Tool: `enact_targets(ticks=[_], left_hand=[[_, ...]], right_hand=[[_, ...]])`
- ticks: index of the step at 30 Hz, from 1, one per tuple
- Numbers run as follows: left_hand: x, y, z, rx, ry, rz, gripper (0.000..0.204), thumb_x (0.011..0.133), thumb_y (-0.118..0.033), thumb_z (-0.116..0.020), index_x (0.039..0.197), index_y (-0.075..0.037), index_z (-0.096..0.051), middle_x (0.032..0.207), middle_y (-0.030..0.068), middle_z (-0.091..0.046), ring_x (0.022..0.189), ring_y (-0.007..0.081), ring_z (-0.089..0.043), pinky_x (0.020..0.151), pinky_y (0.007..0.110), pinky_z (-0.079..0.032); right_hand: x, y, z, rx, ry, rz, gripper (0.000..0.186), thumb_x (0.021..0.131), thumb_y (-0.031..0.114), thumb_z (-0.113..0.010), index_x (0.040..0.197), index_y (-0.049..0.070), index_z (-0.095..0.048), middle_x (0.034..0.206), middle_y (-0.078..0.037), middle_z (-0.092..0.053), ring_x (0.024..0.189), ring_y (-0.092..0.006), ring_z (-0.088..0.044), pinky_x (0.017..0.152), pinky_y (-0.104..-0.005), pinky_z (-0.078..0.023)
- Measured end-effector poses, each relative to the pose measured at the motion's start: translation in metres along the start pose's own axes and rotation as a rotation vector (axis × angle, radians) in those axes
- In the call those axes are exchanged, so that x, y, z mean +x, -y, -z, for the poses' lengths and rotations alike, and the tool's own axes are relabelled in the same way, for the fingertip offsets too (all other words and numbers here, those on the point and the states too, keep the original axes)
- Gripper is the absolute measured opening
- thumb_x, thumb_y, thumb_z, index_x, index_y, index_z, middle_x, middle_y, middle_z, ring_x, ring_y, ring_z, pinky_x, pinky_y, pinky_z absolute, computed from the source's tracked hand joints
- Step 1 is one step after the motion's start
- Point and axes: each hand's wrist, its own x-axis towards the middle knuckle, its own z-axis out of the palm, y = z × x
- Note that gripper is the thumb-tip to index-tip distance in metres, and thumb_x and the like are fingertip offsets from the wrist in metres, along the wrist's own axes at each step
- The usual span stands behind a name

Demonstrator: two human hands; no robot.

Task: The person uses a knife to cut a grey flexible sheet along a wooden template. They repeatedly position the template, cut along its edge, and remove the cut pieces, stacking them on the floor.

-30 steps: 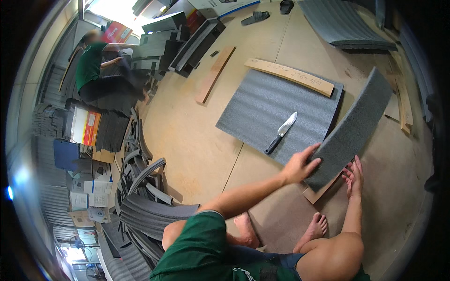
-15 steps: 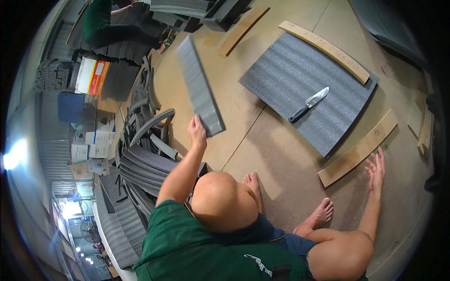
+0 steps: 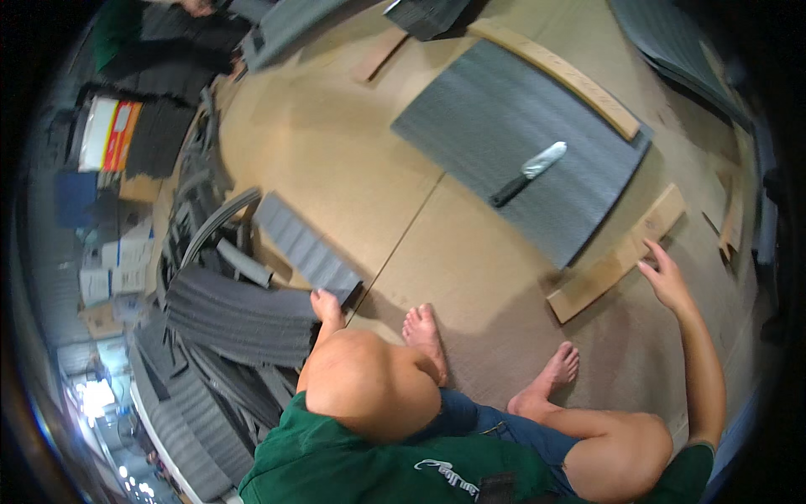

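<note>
Low at the left, my left hand [image 3: 328, 309] grips the near end of a grey foam strip [image 3: 306, 245], which lies along the edge of the foam pile. My right hand [image 3: 667, 275] has its thumb and fingers apart, with the fingertips at the edge of a curved wooden slat [image 3: 617, 259]. A large grey foam sheet [image 3: 470, 118] lies on the floor ahead of me. On it rests a knife [image 3: 527, 175] with a black handle and a bright blade. A second curved wooden slat [image 3: 562, 74] lies along the sheet's far edge.
Foam strips [image 3: 239, 315] pile up at my left, beside a curved grey piece [image 3: 214, 220]. Another wooden piece [image 3: 382, 55] lies farther off. More wood [image 3: 730, 218] stands at the right. A co-worker's dark leg [image 3: 168, 67] shows at the far left.
My left hand has brought the foam strip down and toward me, from above the floor to the pile. My right hand has moved up to the near slat's edge. The view has shifted.
</note>
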Motion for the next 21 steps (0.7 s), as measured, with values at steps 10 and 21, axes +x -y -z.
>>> enact_targets(ticks=[10,21], left_hand=[[-0.077,-0.071,-0.032,0.391,0.179,-1.205,0.095,0.090,-0.028,-0.079,0.168,-0.004,-0.030,0.173,0.0300,-0.022,0.157,0.0501,-0.027,0.126,0.058,-0.025],[-0.194,-0.053,-0.024,0.440,0.875,-1.448,0.084,0.091,-0.045,-0.076,0.162,-0.014,-0.045,0.166,0.0236,-0.039,0.154,0.0443,-0.035,0.126,0.061,-0.026]], right_hand=[[0.019,0.037,-0.098,0.297,-0.219,-0.021,0.073,0.100,0.031,-0.075,0.165,0.017,-0.044,0.144,-0.020,-0.060,0.119,-0.0236,-0.066,0.094,-0.0407,-0.060],[-0.073,0.245,0.075,0.519,0.098,1.086,0.088,0.103,0.065,-0.056,0.162,0.001,-0.040,0.150,-0.019,-0.058,0.133,-0.0325,-0.060,0.113,-0.0480,-0.044]])
